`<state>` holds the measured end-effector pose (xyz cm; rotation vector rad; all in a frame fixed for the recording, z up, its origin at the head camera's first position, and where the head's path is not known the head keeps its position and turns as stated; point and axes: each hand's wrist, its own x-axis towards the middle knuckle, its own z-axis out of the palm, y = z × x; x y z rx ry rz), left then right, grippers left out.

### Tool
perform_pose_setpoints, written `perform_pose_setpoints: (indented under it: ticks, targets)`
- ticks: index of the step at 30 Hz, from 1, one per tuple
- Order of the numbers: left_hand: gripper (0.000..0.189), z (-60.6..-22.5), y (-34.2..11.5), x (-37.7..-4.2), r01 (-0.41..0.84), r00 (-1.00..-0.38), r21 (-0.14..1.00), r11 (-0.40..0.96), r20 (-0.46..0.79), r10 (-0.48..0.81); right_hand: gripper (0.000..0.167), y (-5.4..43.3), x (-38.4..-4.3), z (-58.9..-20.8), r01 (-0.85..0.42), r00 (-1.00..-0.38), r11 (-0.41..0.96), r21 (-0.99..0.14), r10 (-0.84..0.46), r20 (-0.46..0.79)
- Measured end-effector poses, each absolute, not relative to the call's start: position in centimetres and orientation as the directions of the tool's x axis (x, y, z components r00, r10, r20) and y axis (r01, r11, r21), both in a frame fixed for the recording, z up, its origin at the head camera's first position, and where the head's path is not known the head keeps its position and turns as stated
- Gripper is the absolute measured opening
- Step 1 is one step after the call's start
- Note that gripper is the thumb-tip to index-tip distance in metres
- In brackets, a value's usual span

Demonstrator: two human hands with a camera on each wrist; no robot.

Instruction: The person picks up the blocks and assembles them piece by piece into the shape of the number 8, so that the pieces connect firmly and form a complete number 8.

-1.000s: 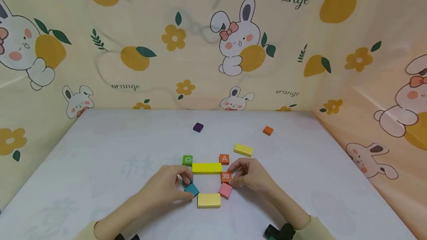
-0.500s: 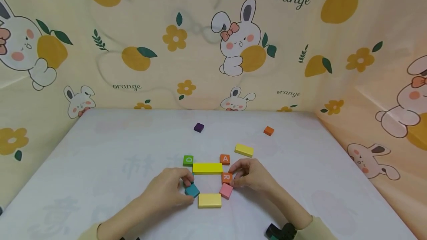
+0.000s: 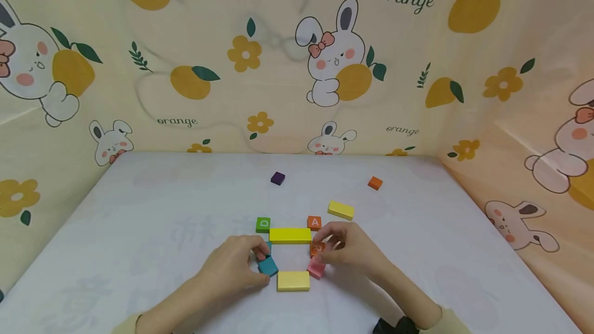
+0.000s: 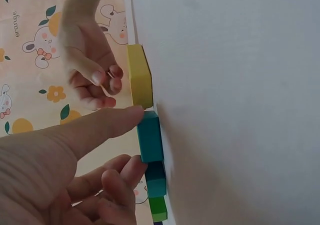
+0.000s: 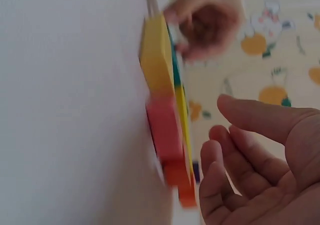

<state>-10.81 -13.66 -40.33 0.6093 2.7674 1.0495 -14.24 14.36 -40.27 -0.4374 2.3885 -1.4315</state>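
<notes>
Between the thumb and a finger of my left hand (image 3: 232,264) is a tilted teal block (image 3: 268,266), pinched at its two ends as the left wrist view shows. Behind it a second teal block (image 4: 156,180) is partly covered by fingers in the head view. My right hand (image 3: 350,246) hovers over the orange R block (image 3: 317,249) and the pink block (image 3: 316,268), hiding part of both. In the right wrist view its fingertips stand apart from the blocks. A pale yellow block (image 3: 293,281) lies at the near side, a long bright yellow block (image 3: 290,236) across the far side.
Behind the long block sit a green D block (image 3: 263,224) and an orange A block (image 3: 314,221). Farther off lie a yellow block (image 3: 341,210), a purple block (image 3: 278,178) and an orange block (image 3: 375,183). A printed cloth (image 3: 278,66) backs the white table (image 3: 185,195).
My right hand has come away from the R block's right side and now reaches over it and the pink block. The left hand stays almost where it was, at the teal block.
</notes>
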Motion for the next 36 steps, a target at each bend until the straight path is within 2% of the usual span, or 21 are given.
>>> perform_pose_setpoints:
  ticks: [4, 19, 32, 36]
  targets:
    - [0.036, -40.4, -13.6, -10.8, 0.309, -0.917, 0.660, 0.685, 0.014, 0.399, 0.025, 13.2, -13.3, -40.3, -0.105, -0.863, 0.437, -0.893, -0.487, -0.136]
    - [0.036, -40.5, -13.7, -10.8, 0.306, -0.919, 0.669, 0.677, 0.023, 0.394, 0.021, 12.1, -12.9, -40.6, -0.158, -0.844, 0.458, -0.875, -0.522, -0.121]
    - [0.034, -40.1, -13.8, -10.7, 0.309, -0.915, 0.664, 0.681, 0.013, 0.403, 0.021, 12.2, -13.0, -40.3, -0.183, -0.858, 0.507, -0.842, -0.500, -0.115]
    - [0.033, -39.9, -13.6, -10.7, 0.372, -0.880, 0.713, 0.595, 0.066, 0.471, 0.021, 13.2, -13.0, -39.8, -0.178, -0.893, 0.526, -0.832, -0.441, -0.088]
